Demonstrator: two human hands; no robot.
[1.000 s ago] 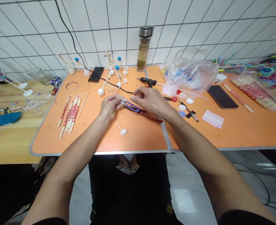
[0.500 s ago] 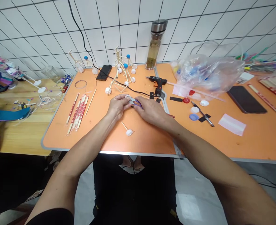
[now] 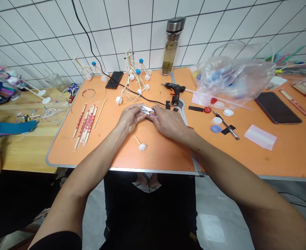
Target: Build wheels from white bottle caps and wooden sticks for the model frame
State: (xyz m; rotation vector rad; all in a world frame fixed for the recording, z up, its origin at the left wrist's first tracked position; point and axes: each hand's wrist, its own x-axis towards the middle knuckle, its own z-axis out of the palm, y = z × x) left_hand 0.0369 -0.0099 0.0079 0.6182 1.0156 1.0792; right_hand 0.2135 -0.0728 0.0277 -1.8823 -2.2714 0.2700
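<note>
My left hand is closed, its thumb and fingers pinching a small white round cap. My right hand is wrapped round small scissors with silver blades and a purplish handle. The blades point left and meet the cap between my hands; the fingers partly hide both. Just below, a short stick with a white cap on its end lies on the orange table. Beyond my hands stand stick frames with white cap wheels and blue balls.
Red-wrapped chopsticks and a bare stick lie left. A black glue gun, a tea bottle, a plastic bag, loose caps, a craft knife and a phone are right. A cable crosses behind.
The scissors have turned slightly, so more of their bright blades shows beside the cap. Both hands stay nearly in place. The view has shifted a little.
</note>
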